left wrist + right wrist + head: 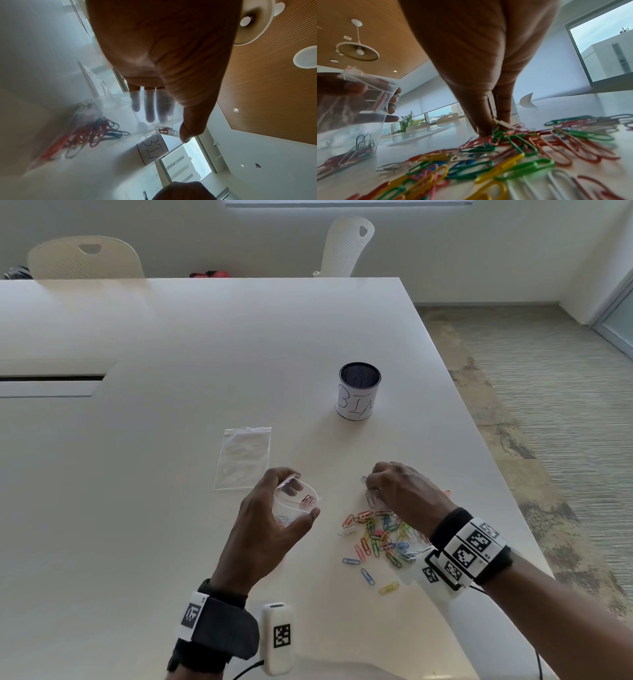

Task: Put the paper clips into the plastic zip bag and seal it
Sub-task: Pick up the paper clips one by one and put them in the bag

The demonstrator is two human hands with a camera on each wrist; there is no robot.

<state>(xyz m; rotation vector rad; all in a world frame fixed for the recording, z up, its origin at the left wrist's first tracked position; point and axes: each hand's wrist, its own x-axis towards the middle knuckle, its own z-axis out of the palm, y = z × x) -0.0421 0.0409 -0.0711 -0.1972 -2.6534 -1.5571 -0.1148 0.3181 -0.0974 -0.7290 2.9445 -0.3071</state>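
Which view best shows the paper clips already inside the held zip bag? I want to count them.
The left wrist view: the left hand holds the zip bag close, clips showing through it, though blurred. The right wrist view shows them bunched at the bag's bottom. The head view shows only a few.

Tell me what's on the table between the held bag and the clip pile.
Nothing: in the head view the table is bare between the held bag and the clip pile.
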